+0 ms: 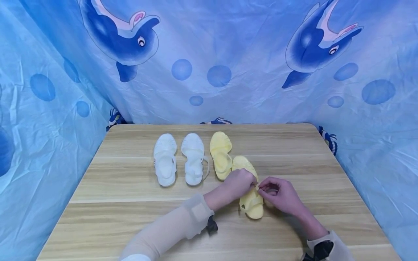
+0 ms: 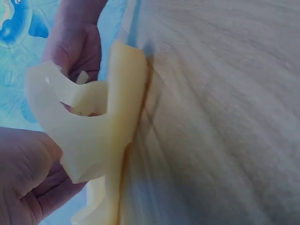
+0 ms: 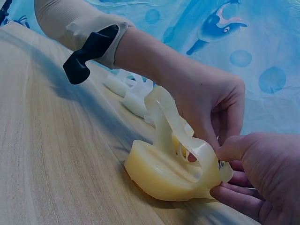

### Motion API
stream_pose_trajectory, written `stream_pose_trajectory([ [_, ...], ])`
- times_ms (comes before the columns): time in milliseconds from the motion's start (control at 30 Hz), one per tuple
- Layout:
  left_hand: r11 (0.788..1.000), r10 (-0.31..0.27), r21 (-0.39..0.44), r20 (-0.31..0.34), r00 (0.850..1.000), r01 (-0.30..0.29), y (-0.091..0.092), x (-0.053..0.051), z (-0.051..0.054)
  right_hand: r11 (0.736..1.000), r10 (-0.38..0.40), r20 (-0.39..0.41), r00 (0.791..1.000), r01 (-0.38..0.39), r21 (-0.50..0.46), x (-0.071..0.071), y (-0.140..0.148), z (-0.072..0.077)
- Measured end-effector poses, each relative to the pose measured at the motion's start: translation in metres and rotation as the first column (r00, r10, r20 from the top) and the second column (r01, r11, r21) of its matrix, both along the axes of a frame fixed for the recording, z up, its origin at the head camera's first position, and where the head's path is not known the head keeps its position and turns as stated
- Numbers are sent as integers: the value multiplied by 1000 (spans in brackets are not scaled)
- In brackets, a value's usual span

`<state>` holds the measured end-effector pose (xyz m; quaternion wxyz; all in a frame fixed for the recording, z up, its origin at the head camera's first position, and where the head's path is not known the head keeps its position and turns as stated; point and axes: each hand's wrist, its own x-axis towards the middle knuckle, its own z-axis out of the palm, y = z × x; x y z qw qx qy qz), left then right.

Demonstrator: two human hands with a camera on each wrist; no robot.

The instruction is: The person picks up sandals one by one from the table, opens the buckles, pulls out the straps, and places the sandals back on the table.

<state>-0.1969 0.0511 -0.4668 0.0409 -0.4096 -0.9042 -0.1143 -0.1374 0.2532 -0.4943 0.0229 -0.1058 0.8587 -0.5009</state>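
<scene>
A yellow sandal [image 1: 255, 212] lies on the wooden table between both hands, its toe pointing away. From the left, my left hand [image 1: 240, 182] reaches over it and pinches the strap at its outer side. My right hand [image 1: 281, 195] meets it there; thumb and fingers grip the same strap by a small buckle [image 3: 221, 164]. In the right wrist view, the sandal's heel strap [image 3: 161, 101] stands up in a loop. The left wrist view shows the sandal [image 2: 84, 140] close up, but the left fingertips are partly hidden behind it.
Another yellow sandal [image 1: 220, 146] lies just beyond, touching or nearly touching the first. Two white sandals [image 1: 165, 145] stand to its left, and the right one has a strap [image 1: 207, 168] sticking out sideways. A blue dolphin-print curtain [image 1: 202, 43] surrounds the wooden table [image 1: 114, 214].
</scene>
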Motion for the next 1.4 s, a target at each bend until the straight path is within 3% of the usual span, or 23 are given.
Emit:
stream_pose_trajectory([
  [200,1000,0,-11,-42,999,-1,1,-2,-4,1000,4,-17,1000,-4,3,-1,0,1],
  [500,999,18,-44,0,1000,-18,4,-1,-1,1000,14,-25,1000,-15,-7,0,2,-3],
  [833,999,1,-54,-111,994,-7,4,3,-4,1000,0,-40,999,-1,-5,0,2,-4],
  [1100,996,68,-53,-90,994,-73,4,-1,-6,1000,15,-48,999,-15,-7,-2,1,-5],
  [1233,998,36,-45,-102,994,-40,4,0,-7,1000,11,-57,998,-11,-3,-1,0,-6],
  [1400,999,-19,-45,-173,985,11,1,1,-10,1000,11,-61,998,-12,-16,-1,0,-6],
])
